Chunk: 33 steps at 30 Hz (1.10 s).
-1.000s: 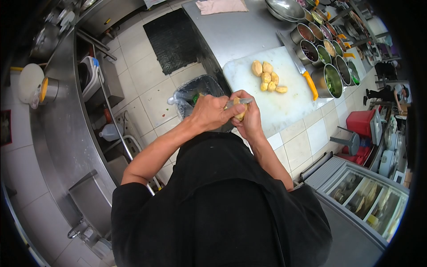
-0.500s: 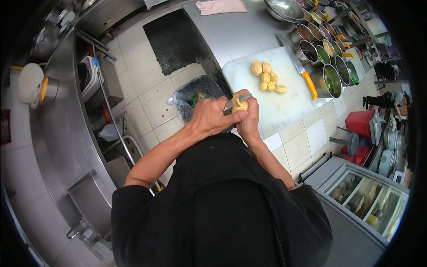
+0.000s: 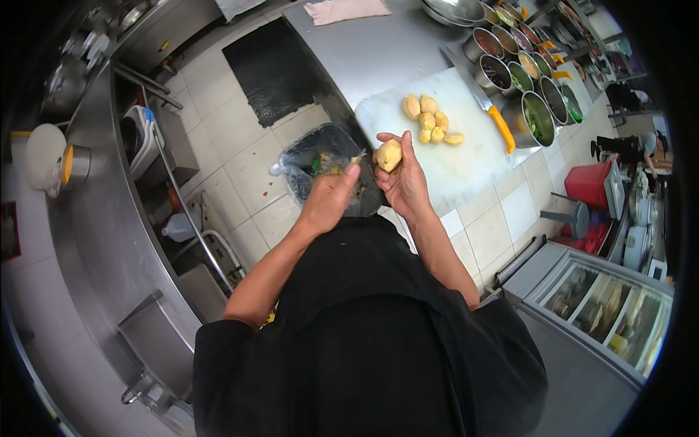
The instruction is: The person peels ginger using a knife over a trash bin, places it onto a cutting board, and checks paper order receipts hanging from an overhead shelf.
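Observation:
My right hand (image 3: 408, 182) is curled around a peeled potato (image 3: 388, 155), its pale yellow face turned up near the board's edge. To its left, my left hand (image 3: 330, 200) is closed with the thumb on top, gripping a small metal-bladed tool (image 3: 360, 155). A pale scrap seems to cling to that tool, and most of its handle is hidden in my fist. Both hands hover over the edge of a dark bin lined with clear plastic (image 3: 293, 166), which has scraps inside. Several peeled potatoes (image 3: 428, 105) lie grouped on the white cutting board (image 3: 466, 175).
A large yellow-handled knife (image 3: 501, 127) rests along the board's far right side. Beyond it stand several metal pots (image 3: 537, 124) of chopped ingredients. A steel counter (image 3: 87, 211) runs along the left, a glass-topped chest (image 3: 604, 306) at lower right. Another person (image 3: 630, 149) is far right.
My hands have come apart: the left drew back leftward with the tool, over the bin. The potato stays in my right hand, now more exposed. The view has shifted slightly.

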Tool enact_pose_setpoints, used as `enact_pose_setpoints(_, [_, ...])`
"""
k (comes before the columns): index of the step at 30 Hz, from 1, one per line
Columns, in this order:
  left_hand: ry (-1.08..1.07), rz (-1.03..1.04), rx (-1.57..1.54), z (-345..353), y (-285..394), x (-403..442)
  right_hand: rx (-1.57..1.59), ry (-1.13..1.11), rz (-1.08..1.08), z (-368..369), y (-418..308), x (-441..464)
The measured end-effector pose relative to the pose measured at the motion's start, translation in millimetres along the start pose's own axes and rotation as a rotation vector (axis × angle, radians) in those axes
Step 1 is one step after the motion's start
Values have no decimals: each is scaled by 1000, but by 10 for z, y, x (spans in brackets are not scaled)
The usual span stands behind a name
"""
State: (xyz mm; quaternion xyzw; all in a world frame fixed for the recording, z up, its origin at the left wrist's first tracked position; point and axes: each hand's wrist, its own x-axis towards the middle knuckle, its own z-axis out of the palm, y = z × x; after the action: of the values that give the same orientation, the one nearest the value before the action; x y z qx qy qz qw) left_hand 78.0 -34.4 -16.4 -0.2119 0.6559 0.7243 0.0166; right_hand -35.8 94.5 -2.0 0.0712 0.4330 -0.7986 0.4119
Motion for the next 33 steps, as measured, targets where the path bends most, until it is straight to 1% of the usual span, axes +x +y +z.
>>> enact_pose_setpoints(2, [-9,-109,-67,-38,-15,-12,6,47,16,2,-17,3])
enact_pose_setpoints(4, [-42,-201,-109,-99,-129,12,79,61,63,-129,35,65])
enact_pose_setpoints(7, [-73,-270,-115,-165,-326,86,161,88,93,-232,74,119])
enact_pose_setpoints(9, [-44,-324,-97,-164,-407,124,185,132,98,-261,78,106])
enact_pose_setpoints(12, [-8,-395,-87,-137,-532,192,272,117,77,-446,40,68])
enact_pose_setpoints(13, [-10,-418,-91,-133,-562,218,279,119,39,-549,4,61])
enact_pose_setpoints(16, [-32,-485,-88,-98,-690,345,149,261,-148,-888,-136,83])
enact_pose_setpoints(17, [-30,-498,-68,-66,-697,369,55,373,-169,-1040,-216,138])
enact_pose_setpoints(18, [-24,-510,-45,-30,-702,384,-66,492,-243,-1069,-343,156])
enact_pose_setpoints(20, [-19,-519,-16,20,-765,437,-368,609,-267,-1408,-578,400])
enact_pose_setpoints(23, [48,-495,-42,141,-714,459,-806,678,-359,-1696,-929,869])
enact_pose_setpoints(26, [150,-508,-127,263,-738,491,-1094,658,-419,-1913,-1130,1395])
enact_pose_setpoints(27, [182,-481,-133,336,-727,468,-1149,597,-357,-1932,-1177,1493])
enact_pose_setpoints(30, [276,-487,-148,541,-694,405,-1187,446,-349,-2036,-1233,1709])
enact_pose_setpoints(33, [321,-513,-184,703,-737,337,-1270,315,-419,-2166,-1253,1787])
